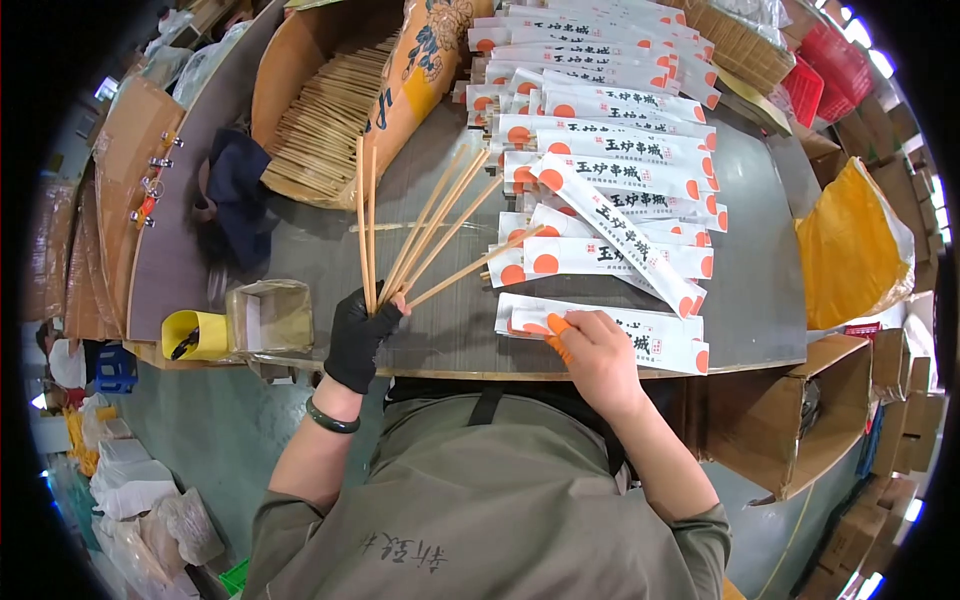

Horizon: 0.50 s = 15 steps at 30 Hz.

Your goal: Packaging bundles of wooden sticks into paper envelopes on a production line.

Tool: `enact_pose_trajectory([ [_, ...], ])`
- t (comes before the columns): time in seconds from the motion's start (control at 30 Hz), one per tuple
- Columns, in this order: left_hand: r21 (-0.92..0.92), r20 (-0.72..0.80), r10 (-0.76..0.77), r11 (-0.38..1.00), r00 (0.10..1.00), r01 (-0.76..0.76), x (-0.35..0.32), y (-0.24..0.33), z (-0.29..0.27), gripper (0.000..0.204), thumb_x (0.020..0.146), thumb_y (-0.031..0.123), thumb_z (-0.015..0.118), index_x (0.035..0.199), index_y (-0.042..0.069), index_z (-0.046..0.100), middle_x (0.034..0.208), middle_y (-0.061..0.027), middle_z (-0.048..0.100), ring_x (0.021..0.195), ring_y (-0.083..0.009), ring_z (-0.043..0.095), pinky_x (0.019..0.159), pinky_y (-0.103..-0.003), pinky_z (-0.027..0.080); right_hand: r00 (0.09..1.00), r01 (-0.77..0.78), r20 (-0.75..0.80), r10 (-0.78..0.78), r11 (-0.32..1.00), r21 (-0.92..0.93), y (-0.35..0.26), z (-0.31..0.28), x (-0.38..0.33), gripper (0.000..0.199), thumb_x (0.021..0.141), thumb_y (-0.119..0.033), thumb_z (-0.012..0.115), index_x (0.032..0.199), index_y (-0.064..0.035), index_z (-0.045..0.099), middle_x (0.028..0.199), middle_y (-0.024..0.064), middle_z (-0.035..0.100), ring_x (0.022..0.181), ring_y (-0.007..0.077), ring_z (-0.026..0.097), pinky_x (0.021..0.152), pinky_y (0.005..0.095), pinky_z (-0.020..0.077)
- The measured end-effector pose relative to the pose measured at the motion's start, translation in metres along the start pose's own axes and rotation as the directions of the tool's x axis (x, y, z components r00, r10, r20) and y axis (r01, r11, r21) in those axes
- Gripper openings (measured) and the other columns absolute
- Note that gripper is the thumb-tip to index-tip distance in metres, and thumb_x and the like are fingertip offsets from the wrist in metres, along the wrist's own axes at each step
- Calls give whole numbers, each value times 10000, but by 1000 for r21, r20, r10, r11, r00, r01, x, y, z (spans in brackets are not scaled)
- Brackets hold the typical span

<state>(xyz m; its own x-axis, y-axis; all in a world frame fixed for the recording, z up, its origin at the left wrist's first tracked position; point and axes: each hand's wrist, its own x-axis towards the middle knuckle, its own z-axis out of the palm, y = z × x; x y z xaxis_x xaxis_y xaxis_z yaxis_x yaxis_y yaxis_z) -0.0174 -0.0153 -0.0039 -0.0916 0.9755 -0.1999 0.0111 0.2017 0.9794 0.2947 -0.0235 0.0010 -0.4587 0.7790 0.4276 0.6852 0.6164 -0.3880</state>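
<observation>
My left hand [360, 340], in a black fingerless glove, is closed round the lower ends of several wooden chopsticks [436, 225], which fan out up and away over the table. At the near edge, my right hand [608, 370] has orange finger covers and pinches the left end of a white paper chopstick sleeve [675, 347] with red dots. Beyond it lies a long overlapping pile of such sleeves [630, 178], some with chopstick ends poking out at the left. One sleeve [625, 240] rests slantwise across the pile.
A bulk pack of loose chopsticks [330, 115] in a torn wrapper [428, 55] stands at the far left. Dark cloth [238, 190], a yellow cup [195, 335] and a small box [270, 318] line the left side. At right are a yellow sack [855, 245] and a cardboard box [765, 450].
</observation>
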Motion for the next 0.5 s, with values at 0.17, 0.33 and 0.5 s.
enact_pose_trajectory([
  [0.17, 71, 41, -34, 997, 999, 31, -4, 7, -13, 205, 883, 161, 693, 1000, 0, 643, 816, -48, 668, 740, -104, 626, 687, -247, 500, 755, -605, 208, 622, 537, 588, 8, -13, 15, 167, 815, -63, 751, 792, -31, 588, 738, -7, 563, 623, 81, 461, 556, 242, 374],
  [0.33, 115, 113, -7, 993, 994, -6, -4, 12, -16, 219, 843, 219, 719, 911, 35, 622, 762, -16, 645, 659, -71, 546, 603, -223, 434, 740, -634, 258, 621, 517, 575, 12, -32, 25, 195, 808, -83, 769, 769, -35, 584, 698, -32, 563, 624, 51, 421, 562, 229, 354],
  [0.5, 468, 170, 22, 878, 985, -101, -3, 20, -22, 164, 824, 153, 730, 856, 5, 665, 752, -37, 656, 705, -107, 607, 669, -256, 487, 755, -627, 275, 595, 534, 567, 12, -37, 24, 155, 807, -73, 769, 784, -20, 626, 702, -18, 590, 645, 55, 476, 586, 230, 393],
])
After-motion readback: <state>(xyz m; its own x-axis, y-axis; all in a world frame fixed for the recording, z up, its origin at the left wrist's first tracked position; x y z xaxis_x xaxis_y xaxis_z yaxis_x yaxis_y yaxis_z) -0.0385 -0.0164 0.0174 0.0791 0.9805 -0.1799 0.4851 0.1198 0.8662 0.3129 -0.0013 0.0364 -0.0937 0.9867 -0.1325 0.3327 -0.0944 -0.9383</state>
